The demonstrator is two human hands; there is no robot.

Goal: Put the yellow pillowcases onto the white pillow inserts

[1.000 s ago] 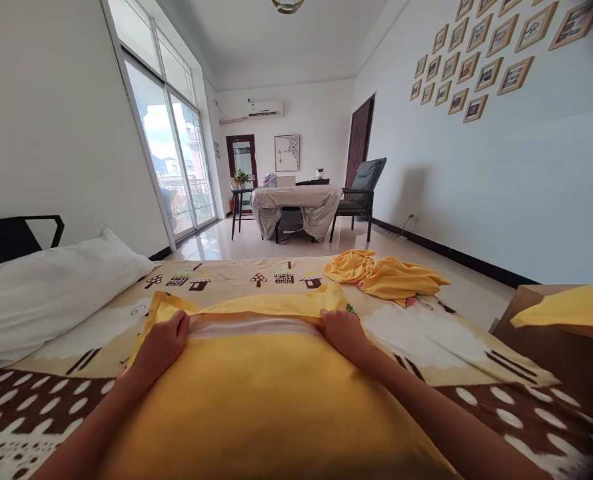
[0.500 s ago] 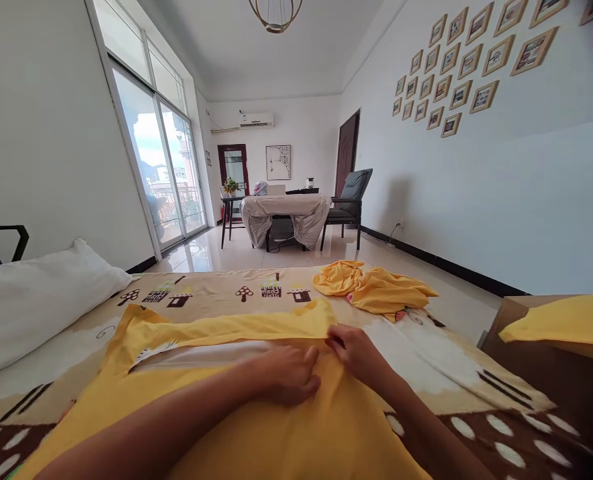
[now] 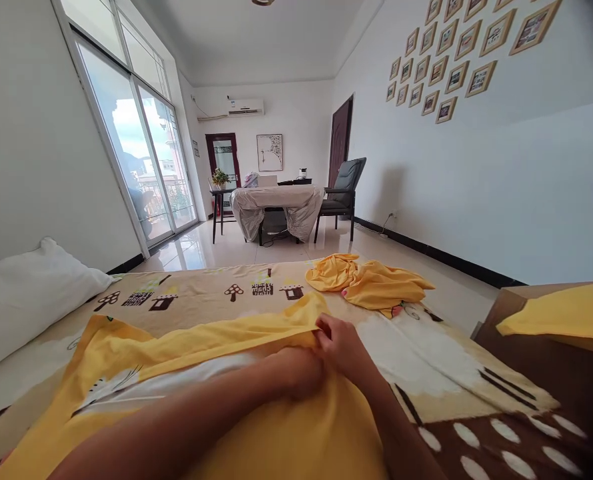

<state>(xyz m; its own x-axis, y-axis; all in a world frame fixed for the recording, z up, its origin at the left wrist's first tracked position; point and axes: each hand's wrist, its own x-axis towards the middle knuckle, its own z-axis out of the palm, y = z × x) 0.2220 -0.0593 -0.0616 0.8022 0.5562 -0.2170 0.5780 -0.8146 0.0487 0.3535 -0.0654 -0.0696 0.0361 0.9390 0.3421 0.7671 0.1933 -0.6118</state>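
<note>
A yellow pillowcase (image 3: 216, 333) lies in front of me with a white pillow (image 3: 196, 373) showing through its long opening. My right hand (image 3: 344, 343) pinches the edge of the opening near its right end. Just to the left, my left hand (image 3: 301, 372) reaches into that same end, under the upper edge. Its fingers are hidden by the cloth and blurred. My left forearm crosses over the front of the pillowcase and covers part of the opening.
A patterned bedspread (image 3: 406, 347) lies under everything. Crumpled yellow cloth (image 3: 376, 283) rests beyond my right hand. A white pillow (image 3: 31, 293) is at the left. More yellow fabric (image 3: 561, 313) lies on a brown surface at the right. A covered table (image 3: 276, 200) stands farther off.
My left hand has pushed into the right end of the opening, hiding its fingers. The right hand still grips the edge, which is lifted slightly. The view has shifted a little.
</note>
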